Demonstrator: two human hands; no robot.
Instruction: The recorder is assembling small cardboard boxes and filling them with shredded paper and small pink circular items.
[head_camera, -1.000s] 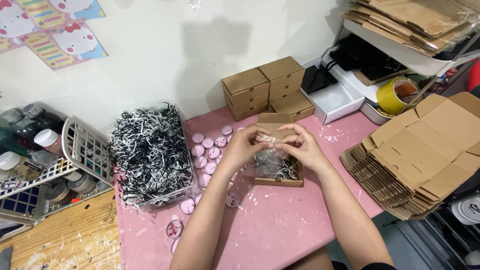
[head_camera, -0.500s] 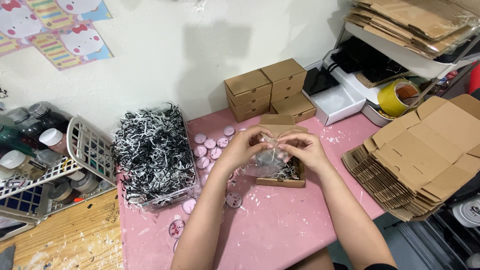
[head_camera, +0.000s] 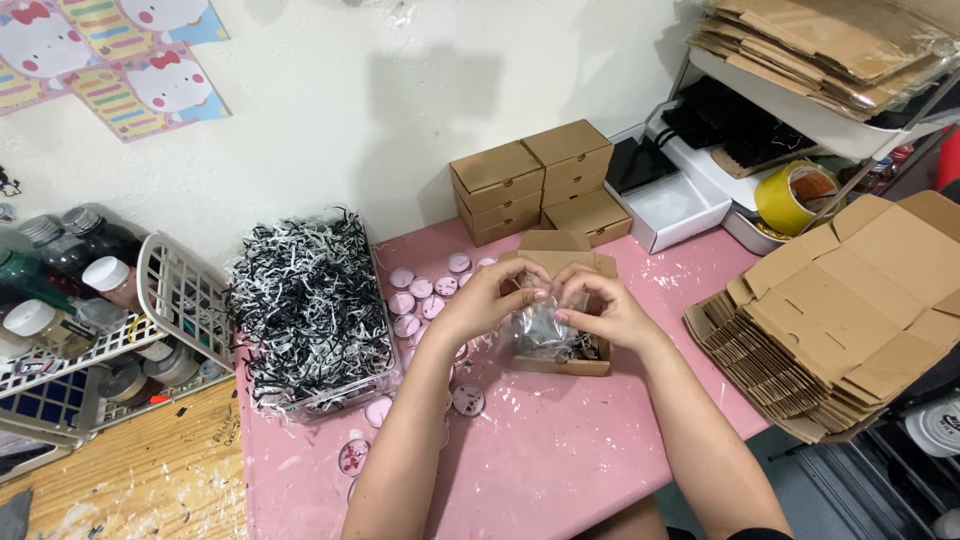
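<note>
My left hand (head_camera: 487, 300) and my right hand (head_camera: 598, 303) meet over an open small brown cardboard box (head_camera: 560, 352) on the pink table (head_camera: 560, 450). Both pinch the top of a small clear plastic bag (head_camera: 541, 328) that hangs down into the box. Black and white shredded paper lies inside the box. Several small round pink tins (head_camera: 420, 295) lie on the table just left of my left hand.
A clear bin heaped with black and white shredded paper (head_camera: 305, 305) stands at the left. Closed brown boxes (head_camera: 530, 178) are stacked by the wall. A pile of flat cardboard blanks (head_camera: 850, 310) lies at the right. A yellow tape roll (head_camera: 792, 196) and a white basket of bottles (head_camera: 90, 320) flank the table.
Both hands stay over the box and have shifted their fingers slightly on the bag's top. The view moved a little.
</note>
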